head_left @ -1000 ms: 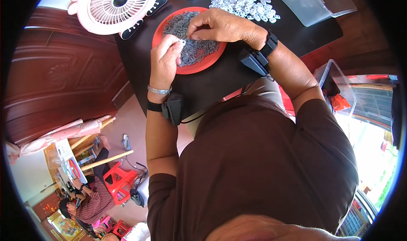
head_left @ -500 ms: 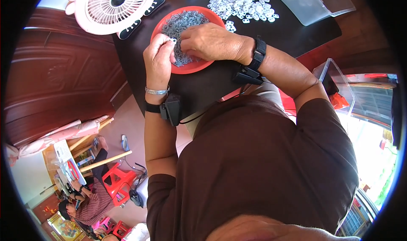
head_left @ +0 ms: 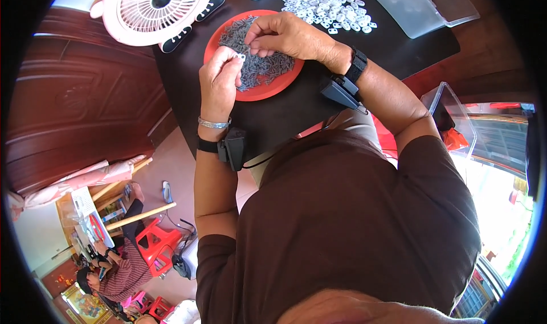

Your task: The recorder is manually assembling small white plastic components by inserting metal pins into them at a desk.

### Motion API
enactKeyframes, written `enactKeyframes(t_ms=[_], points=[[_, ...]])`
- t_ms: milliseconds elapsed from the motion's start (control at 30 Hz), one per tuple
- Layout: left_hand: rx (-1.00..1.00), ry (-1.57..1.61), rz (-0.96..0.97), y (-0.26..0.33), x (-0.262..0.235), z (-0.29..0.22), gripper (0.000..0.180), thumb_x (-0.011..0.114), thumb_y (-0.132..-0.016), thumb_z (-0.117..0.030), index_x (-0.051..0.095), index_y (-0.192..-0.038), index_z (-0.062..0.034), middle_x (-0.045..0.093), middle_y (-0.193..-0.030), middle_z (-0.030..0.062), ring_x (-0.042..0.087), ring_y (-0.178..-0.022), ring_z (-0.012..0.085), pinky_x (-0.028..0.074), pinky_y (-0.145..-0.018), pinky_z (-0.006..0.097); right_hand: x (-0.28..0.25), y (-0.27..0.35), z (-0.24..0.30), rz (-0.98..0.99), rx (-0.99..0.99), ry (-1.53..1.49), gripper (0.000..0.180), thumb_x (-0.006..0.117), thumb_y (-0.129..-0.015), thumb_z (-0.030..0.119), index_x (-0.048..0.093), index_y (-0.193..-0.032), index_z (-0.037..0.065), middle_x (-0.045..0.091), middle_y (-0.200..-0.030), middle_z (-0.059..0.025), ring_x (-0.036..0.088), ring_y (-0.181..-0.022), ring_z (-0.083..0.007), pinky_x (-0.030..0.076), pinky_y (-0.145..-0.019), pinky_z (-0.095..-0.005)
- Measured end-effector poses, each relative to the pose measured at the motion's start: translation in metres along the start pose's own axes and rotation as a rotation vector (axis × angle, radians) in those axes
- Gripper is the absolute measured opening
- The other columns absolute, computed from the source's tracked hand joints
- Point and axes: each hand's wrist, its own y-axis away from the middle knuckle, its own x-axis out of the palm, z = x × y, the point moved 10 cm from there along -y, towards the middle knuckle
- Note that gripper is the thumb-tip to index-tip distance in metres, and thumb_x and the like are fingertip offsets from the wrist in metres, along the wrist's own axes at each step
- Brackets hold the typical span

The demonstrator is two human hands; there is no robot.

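Observation:
My left hand (head_left: 219, 82) pinches a small white plastic piece with holes (head_left: 241, 57) between thumb and forefinger, at the left side of a red bowl (head_left: 272, 91). Grey screws (head_left: 263, 69) fill much of the bowl. Over its middle, my right hand (head_left: 293, 37) has thumb and fingers closed in a pinch, close to the white piece. Whatever sits in those fingertips is too small to make out. Beyond the bowl, a heap of similar white pieces (head_left: 336, 8) lies on the dark table (head_left: 393, 45).
A pink-and-white fan (head_left: 162, 25) stands left of the bowl. Translucent containers (head_left: 399, 11) are at the far right, and a clear bin (head_left: 456, 113) is by my right elbow. Another person (head_left: 122, 273) sits at lower left, near a red stool (head_left: 156, 241).
My right hand has come up out of the screws and now pinches above them, near the white piece. My left hand has shifted slightly right, still holding that piece.

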Motion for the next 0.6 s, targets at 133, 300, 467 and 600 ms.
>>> enactKeyframes(t_ms=[133,300,467,600], points=[[-0.003,-0.012,0.01,0.001,0.003,0.0,0.013,0.052,-0.086,-0.007,0.049,-0.074,-0.0015,0.047,-0.062,-0.0012,0.043,-0.054,0.0051,0.036,-0.05,0.021,-0.002,-0.001,-0.009,-0.014,0.068,-0.04,0.018,0.06,-0.091,0.02,0.063,-0.095,0.002,0.064,-0.079,-0.0005,0.059,-0.07,-0.0056,0.05,-0.067,-0.0194],[0.0,-0.024,0.052,0.001,0.006,0.001,0.014,0.053,-0.086,-0.009,0.05,-0.075,-0.0015,0.047,-0.062,-0.0011,0.043,-0.054,0.0055,0.036,-0.05,0.021,-0.002,-0.001,-0.005,-0.006,0.087,0.036,0.023,0.06,-0.091,0.026,0.062,-0.09,0.003,0.06,-0.072,0.0016,0.055,-0.065,-0.0046,0.047,-0.062,-0.019],[0.0,-0.045,0.067,0.001,0.008,0.0,0.014,0.053,-0.086,-0.01,0.051,-0.076,-0.0014,0.048,-0.062,-0.0005,0.044,-0.054,0.0058,0.036,-0.05,0.021,0.004,0.0,-0.002,0.027,0.022,0.004,0.022,0.058,-0.092,0.025,0.061,-0.091,0.003,0.059,-0.074,0.0011,0.055,-0.068,-0.0052,0.046,-0.063,-0.0198],[0.011,-0.045,0.105,0.001,0.013,-0.003,0.014,0.053,-0.086,-0.01,0.052,-0.076,-0.001,0.049,-0.061,0.0002,0.044,-0.053,0.006,0.036,-0.049,0.022,0.013,0.0,0.003,0.115,-0.043,-0.011,0.02,0.056,-0.093,0.022,0.06,-0.094,0.003,0.059,-0.078,-0.0001,0.055,-0.072,-0.006,0.047,-0.066,-0.0214]])
